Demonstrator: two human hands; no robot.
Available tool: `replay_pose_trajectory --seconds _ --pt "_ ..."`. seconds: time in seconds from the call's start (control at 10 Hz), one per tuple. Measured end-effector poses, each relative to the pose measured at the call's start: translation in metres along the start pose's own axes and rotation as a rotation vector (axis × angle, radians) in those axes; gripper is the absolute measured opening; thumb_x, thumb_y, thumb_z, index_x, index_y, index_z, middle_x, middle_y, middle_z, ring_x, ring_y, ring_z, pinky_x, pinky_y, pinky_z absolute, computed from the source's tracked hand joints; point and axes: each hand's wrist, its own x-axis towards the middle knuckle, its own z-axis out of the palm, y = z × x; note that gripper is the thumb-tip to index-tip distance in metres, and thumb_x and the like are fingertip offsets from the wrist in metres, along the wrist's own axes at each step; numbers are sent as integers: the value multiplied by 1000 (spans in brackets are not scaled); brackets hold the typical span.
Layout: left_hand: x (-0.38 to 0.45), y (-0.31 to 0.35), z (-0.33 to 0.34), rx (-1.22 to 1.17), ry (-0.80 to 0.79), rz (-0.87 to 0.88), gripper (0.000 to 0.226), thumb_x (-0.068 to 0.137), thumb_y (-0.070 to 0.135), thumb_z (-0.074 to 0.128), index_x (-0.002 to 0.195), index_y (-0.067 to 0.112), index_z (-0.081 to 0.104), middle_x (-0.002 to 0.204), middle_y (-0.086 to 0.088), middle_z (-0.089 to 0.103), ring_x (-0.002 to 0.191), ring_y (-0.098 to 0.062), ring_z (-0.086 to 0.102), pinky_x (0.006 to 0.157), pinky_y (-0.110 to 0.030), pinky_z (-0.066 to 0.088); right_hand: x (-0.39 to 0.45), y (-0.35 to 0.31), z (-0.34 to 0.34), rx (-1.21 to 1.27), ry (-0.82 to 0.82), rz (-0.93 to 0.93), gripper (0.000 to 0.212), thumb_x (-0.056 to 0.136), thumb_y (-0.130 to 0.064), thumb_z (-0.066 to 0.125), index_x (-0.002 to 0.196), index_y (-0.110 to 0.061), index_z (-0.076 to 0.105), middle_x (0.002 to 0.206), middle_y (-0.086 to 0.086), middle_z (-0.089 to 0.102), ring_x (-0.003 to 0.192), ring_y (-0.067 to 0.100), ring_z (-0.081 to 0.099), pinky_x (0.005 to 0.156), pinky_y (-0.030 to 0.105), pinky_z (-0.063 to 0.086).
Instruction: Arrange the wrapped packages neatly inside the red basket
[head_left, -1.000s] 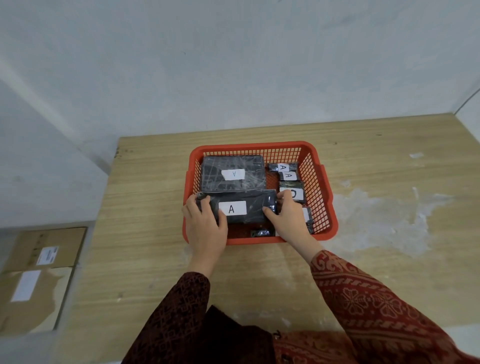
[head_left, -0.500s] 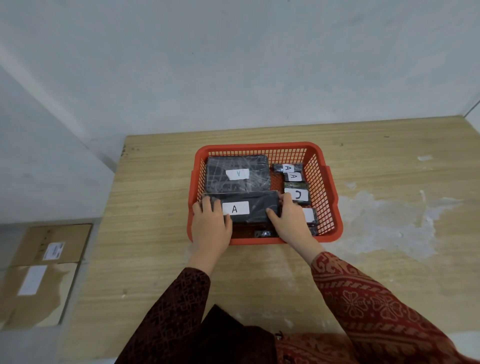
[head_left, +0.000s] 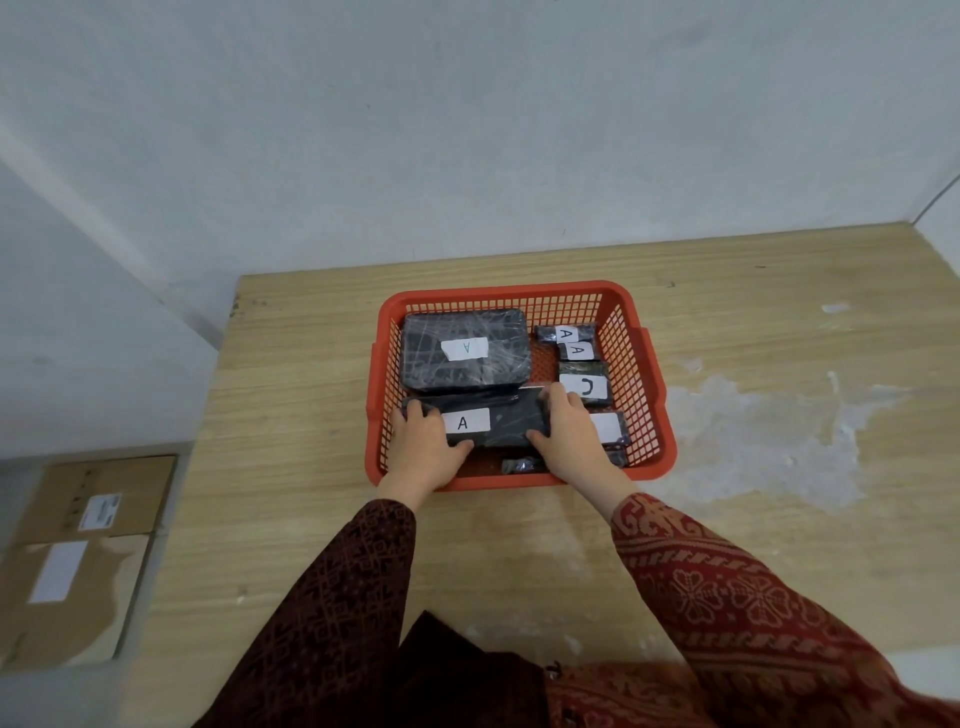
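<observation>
A red basket (head_left: 649, 395) sits on the wooden table. Inside, at the near left, lies a long black wrapped package labelled A (head_left: 506, 423). My left hand (head_left: 423, 447) grips its left end and my right hand (head_left: 563, 431) grips its right end. Behind it rests a larger black package (head_left: 462, 351) with a white label. Along the basket's right side lie several small wrapped packages: two marked A (head_left: 569, 340), one marked C (head_left: 584, 382), and one with a blank label (head_left: 608, 427) partly hidden by my right hand. A small dark package (head_left: 519, 465) lies by the near wall.
The wooden table (head_left: 291, 415) has a pale worn patch (head_left: 753, 436) to the right of the basket. A grey wall stands close behind. Cardboard boxes (head_left: 78, 551) lie on the floor to the left of the table.
Both hands kept hold of the long A package and pushed it slightly away from me, against the larger package behind it. The camera view shifted a little.
</observation>
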Motion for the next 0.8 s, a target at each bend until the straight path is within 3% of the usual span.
replay_pose_trajectory --seconds 0.1,0.2,0.3,0.4,0.5,0.6,0.7,0.8 --pt "4 -1 -1 -32 13 -3 67 80 49 66 130 7 49 142 -14 36 131 -37 27 111 -41 27 2 0 0 -59 -30 1 36 86 -11 67 116 -8 48 121 18 49 108 35 54 91 41 47" --pt "-1 5 -2 -39 103 8 58 79 42 70 123 9 52 132 -12 43 125 -33 35 102 -39 38 6 -1 -2 -127 -65 7 34 86 -13 67 116 -9 53 122 17 48 112 35 51 95 43 47" --pt "-8 11 -2 25 213 95 38 86 35 63 114 10 58 120 -10 52 116 -28 44 88 -36 45 7 -1 -4 -148 -55 -9 33 85 -15 69 114 -9 56 123 15 47 116 33 48 96 43 47" --pt "-20 18 0 -33 181 112 39 94 41 46 109 12 66 112 -8 59 113 -25 51 80 -37 48 -3 -5 -7 -181 -27 -117 34 87 -18 65 118 -8 58 127 13 48 120 30 47 100 39 45" --pt "-28 19 3 23 93 111 50 94 50 40 123 15 60 125 -8 56 122 -25 46 88 -38 46 -19 -9 -8 -229 -52 -210 39 93 -33 55 124 -8 58 127 11 54 120 28 49 101 37 43" --pt "-40 22 8 93 -46 95 63 95 55 30 144 17 37 153 -9 32 143 -24 25 106 -40 36 -43 -11 -4 -427 -226 -228 60 98 -51 28 138 -10 47 149 12 42 138 27 36 114 40 31" --pt "-43 23 7 103 -95 82 63 96 54 28 148 17 29 159 -8 21 147 -23 16 111 -40 32 -46 -10 -3 -505 -311 -215 61 100 -49 22 142 -10 41 156 13 31 144 27 27 117 42 24" --pt "-35 28 -4 124 -186 86 57 96 48 35 142 14 40 149 -13 38 136 -30 36 105 -41 39 -25 -18 -17 -457 -466 -158 48 99 -37 31 130 -8 55 143 18 47 128 32 47 104 41 40"
